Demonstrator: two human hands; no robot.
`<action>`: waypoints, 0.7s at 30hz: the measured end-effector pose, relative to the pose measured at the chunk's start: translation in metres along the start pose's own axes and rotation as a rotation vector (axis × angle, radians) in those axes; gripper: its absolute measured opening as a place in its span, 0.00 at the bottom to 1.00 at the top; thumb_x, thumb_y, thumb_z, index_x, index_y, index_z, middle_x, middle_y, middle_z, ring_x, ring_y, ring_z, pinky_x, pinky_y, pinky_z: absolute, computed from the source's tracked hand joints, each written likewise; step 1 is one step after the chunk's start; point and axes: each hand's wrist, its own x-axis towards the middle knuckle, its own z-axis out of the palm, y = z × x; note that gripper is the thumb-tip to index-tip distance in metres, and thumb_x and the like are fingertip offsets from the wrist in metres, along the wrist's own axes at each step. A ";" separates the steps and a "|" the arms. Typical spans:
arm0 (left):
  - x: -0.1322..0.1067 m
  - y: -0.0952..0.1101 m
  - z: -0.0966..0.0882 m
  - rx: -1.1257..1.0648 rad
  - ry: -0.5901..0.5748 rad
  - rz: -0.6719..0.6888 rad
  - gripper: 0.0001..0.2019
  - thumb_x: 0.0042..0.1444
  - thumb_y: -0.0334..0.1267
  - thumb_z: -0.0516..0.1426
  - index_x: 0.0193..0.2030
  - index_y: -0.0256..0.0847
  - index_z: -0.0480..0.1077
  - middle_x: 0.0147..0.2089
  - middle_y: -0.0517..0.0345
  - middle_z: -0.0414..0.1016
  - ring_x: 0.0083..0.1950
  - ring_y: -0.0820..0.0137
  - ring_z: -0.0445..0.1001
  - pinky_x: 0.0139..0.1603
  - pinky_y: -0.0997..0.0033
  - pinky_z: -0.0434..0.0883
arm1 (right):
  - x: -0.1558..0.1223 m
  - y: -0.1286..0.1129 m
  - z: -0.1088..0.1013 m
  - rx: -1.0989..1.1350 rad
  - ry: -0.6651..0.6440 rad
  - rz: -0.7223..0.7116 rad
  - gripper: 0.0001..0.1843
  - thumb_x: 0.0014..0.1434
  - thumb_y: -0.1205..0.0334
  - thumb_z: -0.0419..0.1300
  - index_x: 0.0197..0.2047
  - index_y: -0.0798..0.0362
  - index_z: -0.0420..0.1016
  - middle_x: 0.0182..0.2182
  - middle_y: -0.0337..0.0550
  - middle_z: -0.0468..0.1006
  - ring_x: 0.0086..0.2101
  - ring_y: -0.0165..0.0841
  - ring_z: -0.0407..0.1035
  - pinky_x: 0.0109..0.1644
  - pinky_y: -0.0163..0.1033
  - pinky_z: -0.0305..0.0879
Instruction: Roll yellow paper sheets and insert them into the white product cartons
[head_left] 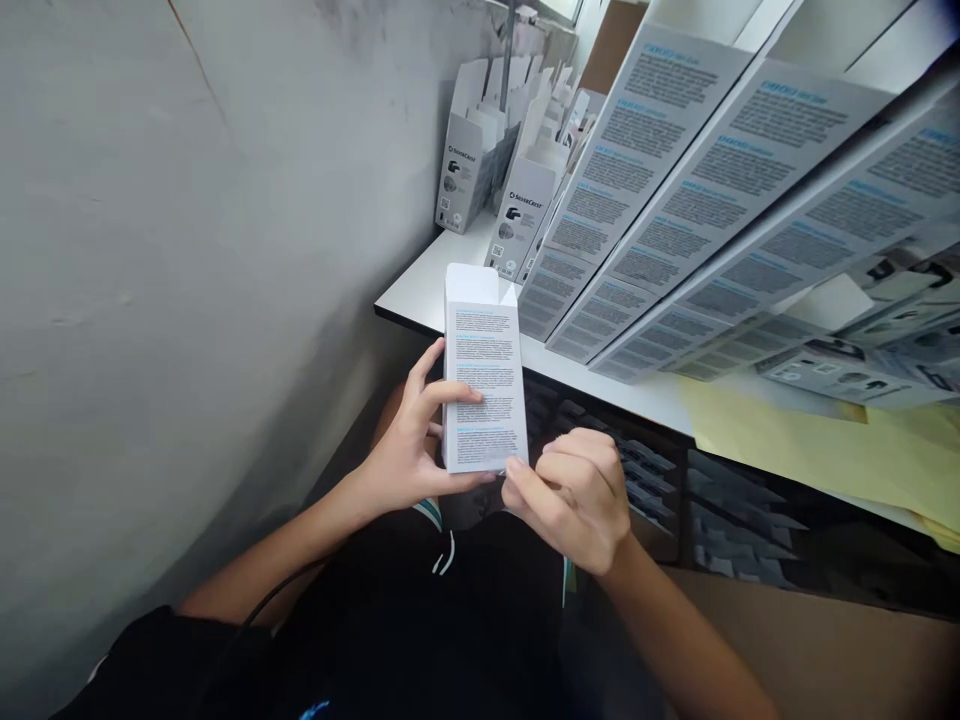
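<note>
A small grey-white carton (487,380) with blue headings and dense print is upright in front of me, its top flaps open. My left hand (409,440) grips it from the left, index finger across the printed face and thumb under the bottom edge. At the carton's lower right corner, my right hand (574,490) is closed, with thumb and fingertips pinched against the bottom edge. Something small and shiny shows by those fingertips, but I cannot make out what it is.
Open-topped SilverCrest cartons (521,215) stand on the white table (420,285) ahead. Tall rows of printed cartons (637,170) fill its right side, by yellow sheets (825,440). A grey wall (187,250) is close on the left. Dark crates (652,480) sit below the table.
</note>
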 end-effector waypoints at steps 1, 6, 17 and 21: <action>0.000 0.000 0.000 0.000 0.000 0.000 0.34 0.46 0.39 0.73 0.58 0.56 0.64 0.78 0.56 0.35 0.73 0.42 0.58 0.45 0.55 0.86 | 0.000 0.000 0.001 0.002 0.002 -0.004 0.08 0.57 0.72 0.66 0.39 0.51 0.78 0.29 0.41 0.73 0.36 0.35 0.68 0.38 0.42 0.71; 0.001 -0.002 -0.001 -0.025 -0.004 -0.024 0.35 0.46 0.38 0.73 0.58 0.57 0.65 0.79 0.56 0.34 0.72 0.42 0.61 0.44 0.55 0.86 | -0.008 -0.001 0.007 0.020 -0.007 0.008 0.08 0.58 0.73 0.65 0.39 0.51 0.78 0.29 0.41 0.73 0.36 0.34 0.69 0.39 0.41 0.71; 0.001 -0.004 -0.002 -0.038 0.007 -0.062 0.36 0.43 0.36 0.74 0.58 0.59 0.65 0.79 0.57 0.36 0.72 0.42 0.60 0.45 0.52 0.85 | -0.023 -0.004 0.016 0.059 -0.023 0.033 0.10 0.55 0.72 0.67 0.41 0.53 0.79 0.29 0.41 0.73 0.36 0.35 0.68 0.40 0.43 0.67; 0.001 -0.004 -0.002 -0.041 0.001 -0.066 0.35 0.44 0.36 0.73 0.57 0.59 0.66 0.79 0.58 0.36 0.71 0.43 0.63 0.40 0.57 0.86 | -0.024 -0.004 0.016 0.135 -0.035 0.084 0.08 0.58 0.65 0.64 0.43 0.50 0.79 0.31 0.42 0.74 0.37 0.37 0.67 0.41 0.46 0.68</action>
